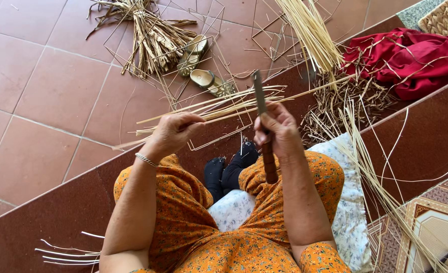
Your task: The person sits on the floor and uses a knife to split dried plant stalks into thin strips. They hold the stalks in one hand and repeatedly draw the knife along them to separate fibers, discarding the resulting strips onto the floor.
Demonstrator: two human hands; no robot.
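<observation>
Above the orange floral lap, left hand (172,132) pinches a bundle of thin, pale reed strips (219,107); right hand (278,132) closes fully around a wooden-handled knife (263,125), flat metal blade upright against the strips.

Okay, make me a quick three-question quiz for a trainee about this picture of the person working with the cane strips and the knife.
1. True or false: the right hand grips a knife with its blade pointing away from the body.
2. What does the left hand hold?
A. a red cloth
B. a bundle of pale cane strips
C. a sandal
3. Fill in: the pair of sandals lies on the tiled floor beside a bundle of dried ____.

Key
1. True; the wooden handle runs back toward the lap.
2. B; the cane strips fan out to the right, past the blade.
3. Reeds; the dried reeds lie just left of the sandals.
</observation>
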